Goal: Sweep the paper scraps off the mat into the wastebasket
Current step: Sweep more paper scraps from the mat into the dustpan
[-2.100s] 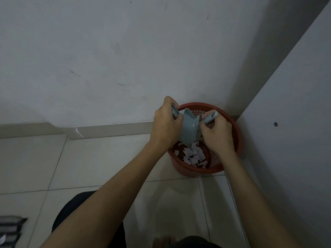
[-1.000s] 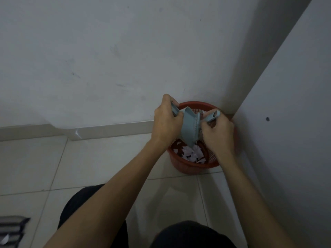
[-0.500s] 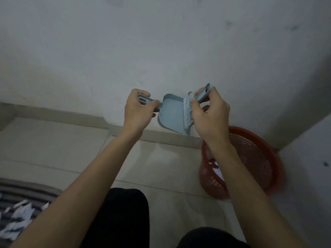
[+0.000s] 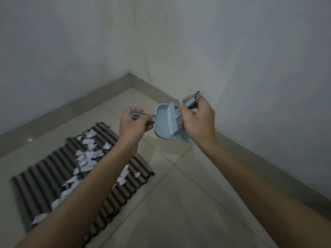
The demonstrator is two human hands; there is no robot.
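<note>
Dustpan (image 4: 163,125) gripped by its handle in left hand (image 4: 131,127), brush (image 4: 180,115) clutched in right hand (image 4: 198,120), both held above floor; many paper scraps (image 4: 87,156) left on mat (image 4: 41,183), wastebasket unseen.

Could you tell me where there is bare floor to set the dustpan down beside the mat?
Bare tile lies between the mat and the right-hand skirting; a narrower strip runs between the mat's far edge and the left wall. The mat's middle is crowded with paper scraps.
</note>
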